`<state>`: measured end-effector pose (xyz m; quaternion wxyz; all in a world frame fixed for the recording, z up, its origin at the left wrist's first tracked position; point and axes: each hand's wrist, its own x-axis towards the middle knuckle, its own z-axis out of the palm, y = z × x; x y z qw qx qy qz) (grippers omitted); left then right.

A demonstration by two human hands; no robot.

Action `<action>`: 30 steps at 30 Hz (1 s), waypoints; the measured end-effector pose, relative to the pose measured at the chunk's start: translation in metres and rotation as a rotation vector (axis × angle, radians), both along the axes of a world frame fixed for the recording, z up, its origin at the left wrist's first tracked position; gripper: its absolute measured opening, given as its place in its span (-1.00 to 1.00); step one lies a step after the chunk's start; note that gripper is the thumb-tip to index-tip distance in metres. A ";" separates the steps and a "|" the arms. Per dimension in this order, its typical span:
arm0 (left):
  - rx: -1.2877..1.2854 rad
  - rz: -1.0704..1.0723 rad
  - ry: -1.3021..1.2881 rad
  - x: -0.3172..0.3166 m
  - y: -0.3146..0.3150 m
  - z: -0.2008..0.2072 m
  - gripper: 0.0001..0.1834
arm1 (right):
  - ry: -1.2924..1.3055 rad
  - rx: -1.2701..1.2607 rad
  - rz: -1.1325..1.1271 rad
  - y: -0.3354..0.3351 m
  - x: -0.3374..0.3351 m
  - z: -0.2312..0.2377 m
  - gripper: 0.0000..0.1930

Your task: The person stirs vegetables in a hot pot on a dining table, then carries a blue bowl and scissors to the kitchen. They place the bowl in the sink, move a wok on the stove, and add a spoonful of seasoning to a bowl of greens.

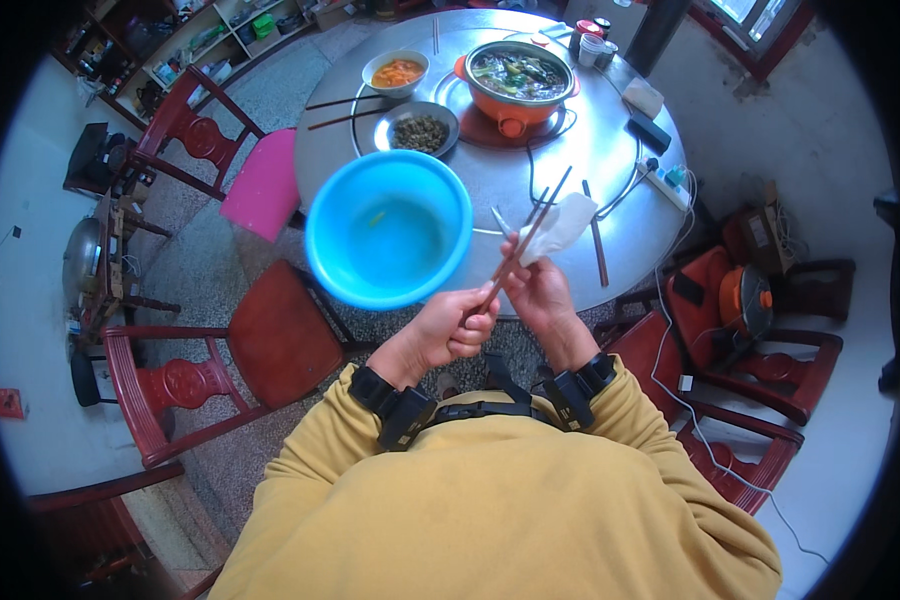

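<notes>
My left hand (460, 325) is closed around the lower end of a pair of brown chopsticks (505, 268), which slant up and to the right over the table's near edge. Close beside it, my right hand (542, 295) pinches a crumpled white tissue (564, 226) against the chopsticks' middle. Part of the sticks is hidden behind the fingers and tissue. To the left of my hands, a large light-blue basin (320, 270) sits at the table's near edge, with a small yellowish-green piece inside.
On the round metal table (570, 275) stand an orange electric pot (511, 127) of food, a white bowl (422, 85) and a metal plate (382, 133). More chopsticks (597, 240) lie right, near a power strip (667, 188). Red wooden chairs (285, 330) stand around; a white cable (660, 350) hangs down.
</notes>
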<state>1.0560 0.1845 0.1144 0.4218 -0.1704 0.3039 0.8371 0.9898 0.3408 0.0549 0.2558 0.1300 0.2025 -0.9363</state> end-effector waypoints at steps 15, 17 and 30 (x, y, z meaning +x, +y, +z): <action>0.113 0.026 -0.025 0.006 0.001 -0.016 -0.67 | 0.273 0.343 0.046 0.017 0.020 0.013 -0.75; 0.120 0.029 -0.017 0.006 0.000 -0.018 -0.67 | 0.140 0.168 0.076 0.018 0.019 0.024 -0.76; 0.233 -0.036 -0.005 0.004 0.009 -0.008 -0.70 | 0.050 0.282 0.029 0.002 0.008 0.029 -0.84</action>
